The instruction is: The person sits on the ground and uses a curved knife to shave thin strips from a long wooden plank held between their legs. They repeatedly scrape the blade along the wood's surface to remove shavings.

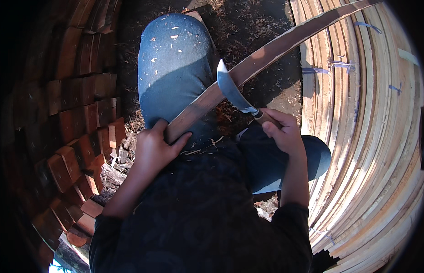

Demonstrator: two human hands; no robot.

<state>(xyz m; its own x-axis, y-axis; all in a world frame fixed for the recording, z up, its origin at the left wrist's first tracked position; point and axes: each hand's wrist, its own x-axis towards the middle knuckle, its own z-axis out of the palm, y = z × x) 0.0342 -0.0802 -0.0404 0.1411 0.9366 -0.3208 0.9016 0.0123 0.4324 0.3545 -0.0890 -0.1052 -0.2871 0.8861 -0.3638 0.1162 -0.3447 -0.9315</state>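
My left hand (155,146) grips the near end of a long, thin wooden board (271,51), thumb on one side and fingers on the other. The board slants across my raised knee, in blue jeans (175,50) dotted with wood chips, and reaches away to the far right. In my right hand (284,131) is the wooden handle of a knife (234,93) with a broad, curved blade. That blade lies across the board near its middle, tip pointing up and left; whether its edge bites into the wood I cannot tell.
Stacked reddish-brown wood blocks (77,118) rise along the left. On the right lie long pale planks (357,136) in bundles tied with purplish strips (344,66). Dark ground (257,22) strewn with shavings lies ahead, and more wood scraps (114,175) are beside my left arm.
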